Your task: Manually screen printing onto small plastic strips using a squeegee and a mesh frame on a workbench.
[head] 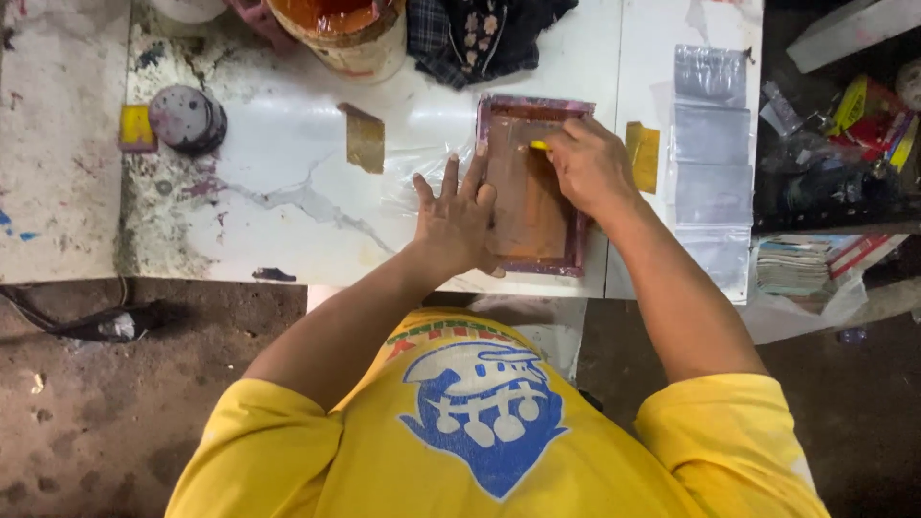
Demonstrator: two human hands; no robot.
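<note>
My left hand [459, 223] lies flat, fingers spread, pressing the left edge of the framed printing screen [531, 187] on the white worktop [288, 192]. My right hand [587, 165] rests on the screen's upper right, its grip closed on a small yellow squeegee [538, 146]. Clear plastic pouches [712, 163] lie just beyond my right hand, a paint bucket [347, 34] farther ahead of my left

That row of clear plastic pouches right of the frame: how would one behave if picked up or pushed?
The clear plastic pouches lie flat and thin, so probably floppy and very light. Their glossy film looks slippery on the smooth white table; a push would likely slide one. Edges overlap, so lifting one may drag its neighbours.
</note>
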